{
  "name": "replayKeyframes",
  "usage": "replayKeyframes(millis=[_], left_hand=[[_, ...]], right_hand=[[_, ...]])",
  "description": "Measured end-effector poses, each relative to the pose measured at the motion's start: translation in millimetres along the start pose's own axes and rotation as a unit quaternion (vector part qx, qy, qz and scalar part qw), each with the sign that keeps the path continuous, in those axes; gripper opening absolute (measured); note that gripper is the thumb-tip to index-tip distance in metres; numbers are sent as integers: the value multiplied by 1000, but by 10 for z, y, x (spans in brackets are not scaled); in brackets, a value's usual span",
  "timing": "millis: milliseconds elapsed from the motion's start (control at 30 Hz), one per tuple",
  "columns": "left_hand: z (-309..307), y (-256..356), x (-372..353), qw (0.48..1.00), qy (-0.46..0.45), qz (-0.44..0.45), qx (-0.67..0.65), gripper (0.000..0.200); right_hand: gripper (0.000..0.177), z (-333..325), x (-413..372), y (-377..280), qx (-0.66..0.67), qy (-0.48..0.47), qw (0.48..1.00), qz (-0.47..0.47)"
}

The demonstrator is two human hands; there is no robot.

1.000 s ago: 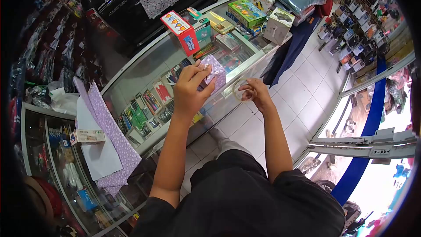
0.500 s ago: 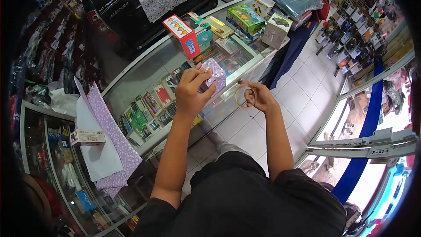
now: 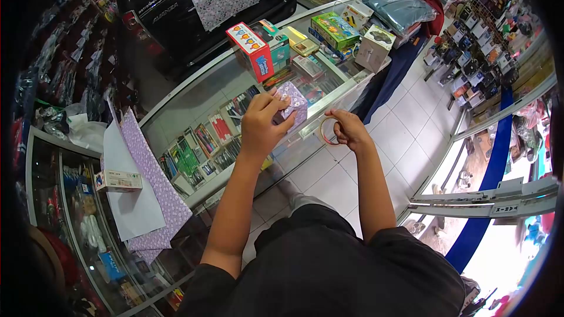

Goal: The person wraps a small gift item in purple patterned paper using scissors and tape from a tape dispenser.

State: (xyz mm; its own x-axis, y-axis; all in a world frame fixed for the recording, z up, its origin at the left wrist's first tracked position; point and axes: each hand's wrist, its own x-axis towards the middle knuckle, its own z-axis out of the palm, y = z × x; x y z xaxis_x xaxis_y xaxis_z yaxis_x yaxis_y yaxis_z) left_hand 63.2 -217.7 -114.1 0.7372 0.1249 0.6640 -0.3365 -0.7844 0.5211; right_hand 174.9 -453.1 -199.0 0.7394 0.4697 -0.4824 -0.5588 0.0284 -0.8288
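My left hand (image 3: 263, 122) is closed on a small box wrapped in purple floral paper (image 3: 295, 103), held above the glass display counter. To its right, my right hand (image 3: 351, 131) grips a thin roll of tape (image 3: 323, 131) by its edge, with the fingers curled. A gap separates the tape roll from the wrapped box. On the counter at left lies a sheet of purple floral wrapping paper (image 3: 155, 185), partly under a white sheet (image 3: 132, 217). A small printed box (image 3: 120, 181) stands on the white sheet.
Behind the wrapped box, a red box (image 3: 252, 53) stands on the glass counter (image 3: 176, 105) beside a teal box (image 3: 278, 44). A green game box (image 3: 335, 30) and a grey-white box (image 3: 374, 48) sit farther right. A black car (image 3: 170, 0) is beyond the counter; tiled floor (image 3: 399, 123) lies right.
The tape roll has tilted in my right hand and now looks narrower. My right-hand fingers have curled in more. My left hand keeps hold of the wrapped box, and the view has shifted slightly.
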Motion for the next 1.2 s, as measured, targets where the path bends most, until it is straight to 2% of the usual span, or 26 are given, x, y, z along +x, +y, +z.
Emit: replayKeyframes(millis=[67, 233, 333, 567, 633, 700, 900, 1133, 1200], left_hand=[[2, -18, -6, 1000, 2, 19, 7, 29], [-69, 65, 24, 1000, -9, 11, 0, 25], [-95, 10, 39, 1000, -19, 8, -9, 21], [-96, -4, 34, 999, -16, 2, -49, 19], [-102, -18, 45, 999, -20, 19, -26, 19], [-115, -18, 64, 999, -24, 36, -2, 19], [-76, -9, 30, 996, -15, 60, -63, 17], [-120, -59, 71, 997, -40, 55, -46, 16], [-134, -65, 86, 995, -51, 84, -33, 24]], right_hand=[[30, 23, -6, 20, -5, 4, 1000, -16], [28, 167, -105, -50, -65, 86, 993, -45], [28, 239, -171, -101, -72, 101, 989, -74], [27, 295, -213, -167, -88, 121, 986, -70], [26, 304, -222, -156, -86, 129, 984, -84], [26, 301, -214, -175, -86, 129, 985, -81], [24, 298, -211, -380, -121, 130, 983, -56], [20, 328, -211, -627, -196, 118, 973, -27], [20, 325, -209, -632, -197, 120, 973, -23]])
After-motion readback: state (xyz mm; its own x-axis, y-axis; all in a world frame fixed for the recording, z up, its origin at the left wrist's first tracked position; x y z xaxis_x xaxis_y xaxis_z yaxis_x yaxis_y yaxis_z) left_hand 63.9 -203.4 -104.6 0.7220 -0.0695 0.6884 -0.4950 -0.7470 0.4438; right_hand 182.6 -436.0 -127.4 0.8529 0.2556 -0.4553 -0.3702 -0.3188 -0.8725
